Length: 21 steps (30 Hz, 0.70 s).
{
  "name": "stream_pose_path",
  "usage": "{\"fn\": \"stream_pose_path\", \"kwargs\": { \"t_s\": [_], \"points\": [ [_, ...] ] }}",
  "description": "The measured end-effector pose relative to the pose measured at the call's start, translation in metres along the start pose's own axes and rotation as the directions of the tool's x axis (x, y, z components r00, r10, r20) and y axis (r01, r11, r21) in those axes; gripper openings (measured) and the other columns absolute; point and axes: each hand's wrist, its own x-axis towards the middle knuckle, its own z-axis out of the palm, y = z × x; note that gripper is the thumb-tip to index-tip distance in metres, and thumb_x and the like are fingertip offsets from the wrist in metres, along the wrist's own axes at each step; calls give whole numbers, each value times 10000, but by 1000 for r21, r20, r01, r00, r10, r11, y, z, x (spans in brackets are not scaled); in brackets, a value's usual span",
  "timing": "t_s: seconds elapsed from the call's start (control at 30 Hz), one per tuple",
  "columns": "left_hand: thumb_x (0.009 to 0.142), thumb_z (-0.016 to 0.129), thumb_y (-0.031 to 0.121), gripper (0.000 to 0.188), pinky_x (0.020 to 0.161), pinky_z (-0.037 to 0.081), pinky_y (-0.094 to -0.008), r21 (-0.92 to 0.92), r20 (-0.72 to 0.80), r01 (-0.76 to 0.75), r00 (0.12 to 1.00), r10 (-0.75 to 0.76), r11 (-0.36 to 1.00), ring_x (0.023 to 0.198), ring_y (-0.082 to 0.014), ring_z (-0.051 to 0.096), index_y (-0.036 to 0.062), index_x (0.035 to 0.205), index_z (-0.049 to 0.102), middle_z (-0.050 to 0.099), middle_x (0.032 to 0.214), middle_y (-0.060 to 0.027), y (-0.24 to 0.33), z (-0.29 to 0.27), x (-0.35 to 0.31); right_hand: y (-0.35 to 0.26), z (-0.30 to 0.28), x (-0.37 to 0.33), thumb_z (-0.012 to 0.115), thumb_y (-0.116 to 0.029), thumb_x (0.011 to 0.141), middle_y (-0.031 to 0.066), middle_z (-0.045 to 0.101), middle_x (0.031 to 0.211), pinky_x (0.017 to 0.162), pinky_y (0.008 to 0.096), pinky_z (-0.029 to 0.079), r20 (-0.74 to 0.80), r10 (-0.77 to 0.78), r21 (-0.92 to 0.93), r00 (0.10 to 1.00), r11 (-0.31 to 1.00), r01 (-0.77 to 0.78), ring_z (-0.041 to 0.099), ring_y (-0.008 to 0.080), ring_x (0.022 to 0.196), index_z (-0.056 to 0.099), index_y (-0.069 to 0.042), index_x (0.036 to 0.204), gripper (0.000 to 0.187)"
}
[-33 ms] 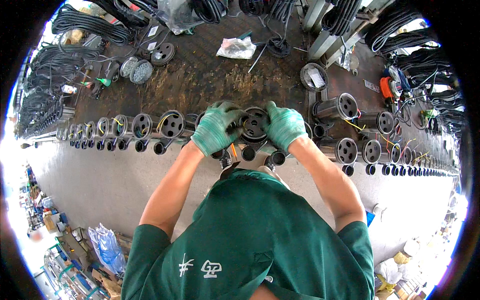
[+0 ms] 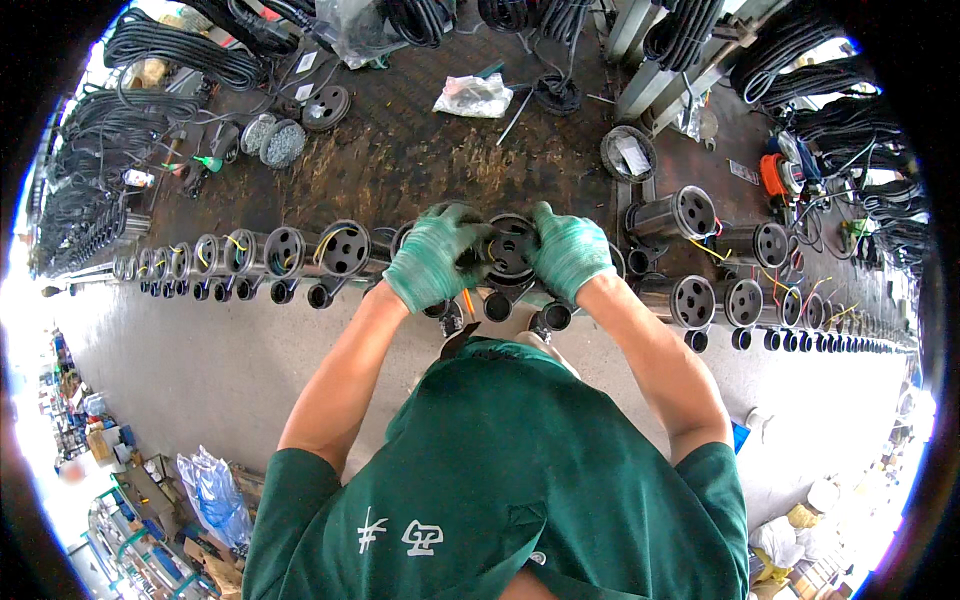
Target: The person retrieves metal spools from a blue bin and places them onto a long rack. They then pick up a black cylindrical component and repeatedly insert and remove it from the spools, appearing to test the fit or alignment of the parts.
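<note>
In front of me, a black cylindrical housing points its round, holed end cap toward me. A short round pipe end sits below that cap. My right hand, in a green glove, is closed round the cap's right edge, with the thumb at the top. My left hand, gloved the same way, curls its fingers at the cap's left side, close to a bit of yellow wire. Those fingertips are dark and slightly blurred, so what they pinch is hidden. An orange wire hangs below the left hand.
Similar housings line the bench edge to the left, and more to the right. On the dark bench top lie a plastic bag and a round tub. Coiled black cables fill both far sides.
The fingers of my left hand have shifted very slightly at the cap's left side. My right hand and the housing hold their place.
</note>
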Motion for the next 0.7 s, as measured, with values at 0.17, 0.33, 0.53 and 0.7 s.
{"fn": "stream_pose_path", "kwargs": {
  "t_s": [0.17,0.33,0.53,0.7],
  "points": [
    [785,804,254,417,1070,477,-498,59,77,-57,996,53,997,1225,-414,578,136,1183,766,596,1342,-208,0,1,4,-5,-3,-2,625,-298,947,227,736,827,775,538,553,13,20,-20,1000,1000,-20,725,429,830,589,-65,1247,382],
    [820,782,230,382,1078,472,-499,26,101,-78,992,75,997,1232,-427,573,149,1193,765,579,1376,-206,-6,6,2,-3,2,-5,605,-332,970,215,743,823,855,511,521,25,4,-59,1000,998,-2,734,413,816,589,-69,1251,385],
    [858,748,183,367,1080,475,-493,48,132,-46,990,40,998,1242,-427,568,103,1217,742,584,1374,-206,4,1,6,-7,6,-8,596,-338,977,207,746,825,894,506,508,55,-18,-91,998,996,23,737,409,825,591,-67,1234,374],
    [885,718,101,360,1069,481,-497,-89,3,-47,999,48,995,1247,-412,582,62,1242,704,611,1347,-208,-12,18,2,-8,13,-11,606,-338,969,194,754,847,989,534,473,56,-18,-104,998,994,24,734,419,849,595,-75,1223,366]
  ]
}}
